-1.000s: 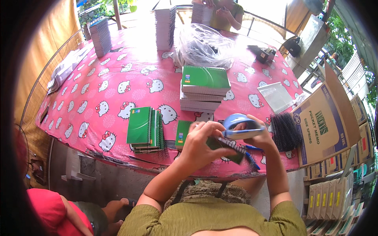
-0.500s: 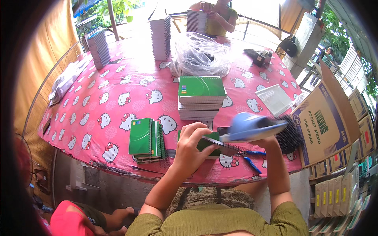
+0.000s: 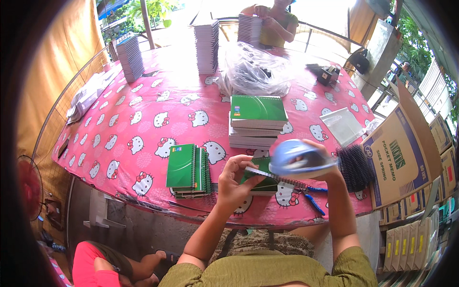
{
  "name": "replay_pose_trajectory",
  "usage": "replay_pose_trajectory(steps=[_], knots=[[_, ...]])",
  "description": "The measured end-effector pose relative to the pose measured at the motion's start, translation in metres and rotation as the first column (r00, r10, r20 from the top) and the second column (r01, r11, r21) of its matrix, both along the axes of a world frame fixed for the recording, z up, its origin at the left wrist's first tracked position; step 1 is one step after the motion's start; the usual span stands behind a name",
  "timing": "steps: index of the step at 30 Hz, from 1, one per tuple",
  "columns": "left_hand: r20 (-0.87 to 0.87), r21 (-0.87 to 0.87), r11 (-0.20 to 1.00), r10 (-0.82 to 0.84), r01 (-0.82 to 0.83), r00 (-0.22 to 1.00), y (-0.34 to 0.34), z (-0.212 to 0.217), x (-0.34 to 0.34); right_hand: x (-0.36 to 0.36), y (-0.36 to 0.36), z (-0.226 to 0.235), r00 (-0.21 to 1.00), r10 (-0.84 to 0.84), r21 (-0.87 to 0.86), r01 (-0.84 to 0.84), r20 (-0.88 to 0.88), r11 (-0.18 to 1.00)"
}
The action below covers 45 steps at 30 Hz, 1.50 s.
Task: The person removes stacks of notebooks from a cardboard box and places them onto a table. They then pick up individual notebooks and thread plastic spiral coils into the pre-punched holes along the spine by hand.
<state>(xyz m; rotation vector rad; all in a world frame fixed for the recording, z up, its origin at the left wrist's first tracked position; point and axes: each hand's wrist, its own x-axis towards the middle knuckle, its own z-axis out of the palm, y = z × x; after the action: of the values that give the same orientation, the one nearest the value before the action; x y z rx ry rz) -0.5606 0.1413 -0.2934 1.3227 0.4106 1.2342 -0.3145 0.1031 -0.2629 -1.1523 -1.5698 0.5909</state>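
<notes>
My left hand point(image 3: 235, 185) pinches a small notebook point(image 3: 260, 173) by its end, tilted on edge, with a black spiral coil point(image 3: 292, 182) along its side. My right hand point(image 3: 331, 171) grips a blue slipper point(image 3: 301, 160) with a pale sole, blurred by motion, just above the coil. Beneath them lies a green-covered notebook point(image 3: 264, 163), partly hidden. Blue-handled pliers point(image 3: 314, 204) rest right of the coil. At the left sits a pile of coil-bound green notebooks point(image 3: 180, 165); farther back stands a stack of green-covered pads point(image 3: 258, 108).
Loose black coils point(image 3: 354, 167) lie beside a large cardboard box point(image 3: 406, 155) at the right. A clear plastic bag point(image 3: 253, 71) and tall stacks of pads point(image 3: 206, 48) occupy the far side. Across the table point(image 3: 114, 158) another person point(image 3: 279, 26) handles a stack. Someone sits at lower left.
The slipper has turned and shifted slightly in my right hand's swing. The left hand still holds the notebook, now tilted so its pale edge shows. The whole view has moved a little.
</notes>
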Motion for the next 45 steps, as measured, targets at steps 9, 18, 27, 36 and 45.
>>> replay_pose_trajectory(steps=[9,18,27,36,45], knots=[[0.043,-0.109,0.993,0.046,-0.041,0.998,0.006,-0.006,-0.007,-0.015,0.014,0.030,0.967,0.009,-0.142,0.028,0.254,0.989],[0.043,-0.083,0.996,-0.014,0.018,0.999,0.007,-0.007,-0.020,0.017,-0.006,0.009,0.760,-0.454,0.027,0.500,0.466,0.866],[0.183,0.657,0.606,0.447,-0.447,0.876,-0.014,0.053,-0.014,0.023,-0.095,-0.047,0.496,-0.447,0.077,0.602,0.744,0.795],[-0.265,0.519,0.803,0.479,-0.295,0.837,-0.050,0.010,-0.009,-0.017,-0.145,-0.054,0.697,-0.360,-0.123,0.540,0.621,0.832],[-0.206,0.537,0.806,0.412,-0.250,0.887,-0.052,0.000,-0.014,-0.099,-0.123,0.006,0.840,-0.270,0.056,0.276,0.470,0.959]])
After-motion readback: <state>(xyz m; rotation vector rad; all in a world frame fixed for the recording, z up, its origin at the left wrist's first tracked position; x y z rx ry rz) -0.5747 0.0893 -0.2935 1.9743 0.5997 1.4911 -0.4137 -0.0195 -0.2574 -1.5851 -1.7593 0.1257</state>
